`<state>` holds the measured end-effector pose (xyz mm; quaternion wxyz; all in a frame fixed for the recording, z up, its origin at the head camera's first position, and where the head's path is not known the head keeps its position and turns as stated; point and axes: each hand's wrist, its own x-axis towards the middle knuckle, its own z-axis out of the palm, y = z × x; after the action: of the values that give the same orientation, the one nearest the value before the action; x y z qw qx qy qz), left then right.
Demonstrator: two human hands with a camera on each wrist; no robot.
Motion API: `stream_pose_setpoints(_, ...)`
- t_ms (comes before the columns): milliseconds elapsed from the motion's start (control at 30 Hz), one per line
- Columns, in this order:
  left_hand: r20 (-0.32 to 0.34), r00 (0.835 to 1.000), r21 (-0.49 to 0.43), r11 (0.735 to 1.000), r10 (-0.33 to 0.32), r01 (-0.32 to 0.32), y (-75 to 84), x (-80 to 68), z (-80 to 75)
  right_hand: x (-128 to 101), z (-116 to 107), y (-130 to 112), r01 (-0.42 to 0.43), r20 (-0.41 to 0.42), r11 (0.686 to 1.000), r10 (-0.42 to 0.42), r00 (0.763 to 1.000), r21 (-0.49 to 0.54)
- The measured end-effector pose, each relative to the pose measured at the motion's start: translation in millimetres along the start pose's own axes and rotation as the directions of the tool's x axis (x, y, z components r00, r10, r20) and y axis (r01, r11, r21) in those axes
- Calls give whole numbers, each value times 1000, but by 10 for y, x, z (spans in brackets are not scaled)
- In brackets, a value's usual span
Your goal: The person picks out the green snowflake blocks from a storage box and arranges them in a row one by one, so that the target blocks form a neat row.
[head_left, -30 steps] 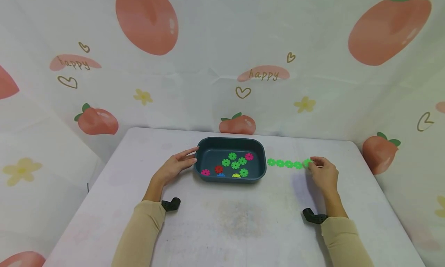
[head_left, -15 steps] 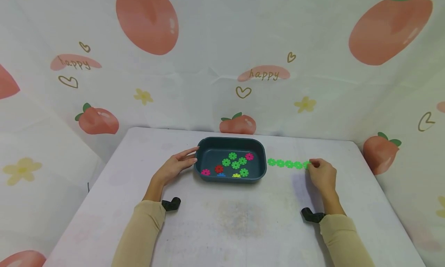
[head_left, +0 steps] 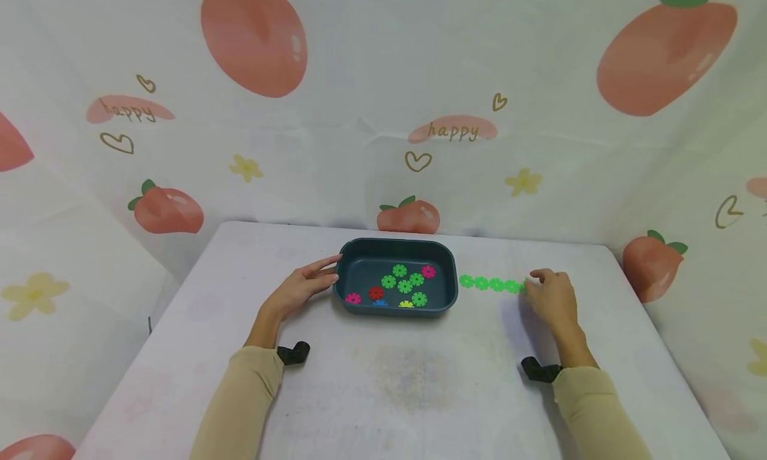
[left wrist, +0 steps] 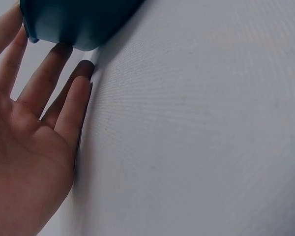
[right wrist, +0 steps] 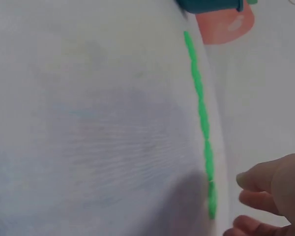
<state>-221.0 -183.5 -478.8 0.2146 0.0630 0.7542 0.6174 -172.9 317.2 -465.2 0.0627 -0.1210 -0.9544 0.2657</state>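
A dark teal tray [head_left: 445, 252] sits mid-table and holds several green gear pieces [head_left: 405, 285], plus pink, red, blue and yellow ones. My left hand [head_left: 302, 285] lies flat with straight fingers against the tray's left end; the left wrist view shows the left hand [left wrist: 29, 147] with its fingertips under the tray [left wrist: 78, 19] corner. A chain of green gear pieces [head_left: 490, 285] lies on the table to the right of the tray. My right hand [head_left: 550, 295] sits at the chain's right end and covers the last piece. In the right wrist view, the loosely curled right hand [right wrist: 273, 189] stays just off the chain [right wrist: 202, 118].
The white table [head_left: 407, 380] is backed and flanked by a peach-printed cloth [head_left: 383, 114]. Black wrist mounts [head_left: 293, 352] show at both sleeves. The table's far edge runs just behind the tray.
My right hand has slid slightly left over the chain's right end, hiding the last green piece. The left hand and the tray have not moved.
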Motion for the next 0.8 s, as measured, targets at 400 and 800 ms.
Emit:
stream_pose_setpoints(400,5,1000,-7,1000,-1,1,-24,-14,-21,39,-197,-366,99,81,988,-90,993,-115)
stream_pose_setpoints(800,21,999,-20,999,-24,25,32,-30,-5,9,-223,-731,229,128,955,-207,970,-190)
